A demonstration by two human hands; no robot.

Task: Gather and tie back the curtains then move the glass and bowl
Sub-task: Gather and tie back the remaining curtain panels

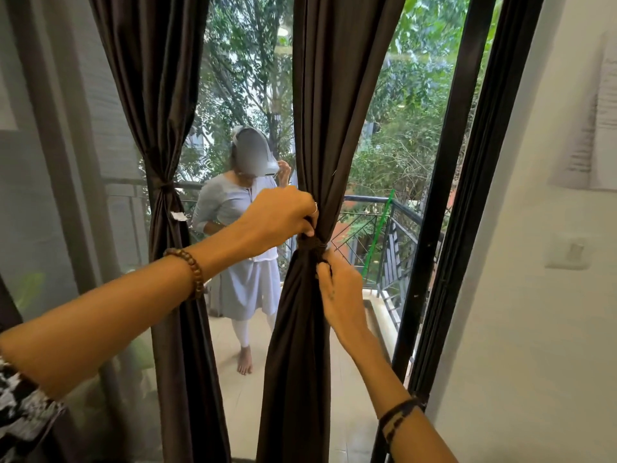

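Both hands' grip — on curtain tie

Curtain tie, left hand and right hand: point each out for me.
curtain tie (310, 246), head view, on the wrapped band around the right curtain.
left hand (283, 213), head view, back of the hand.
right hand (342, 289), head view, back of the hand.
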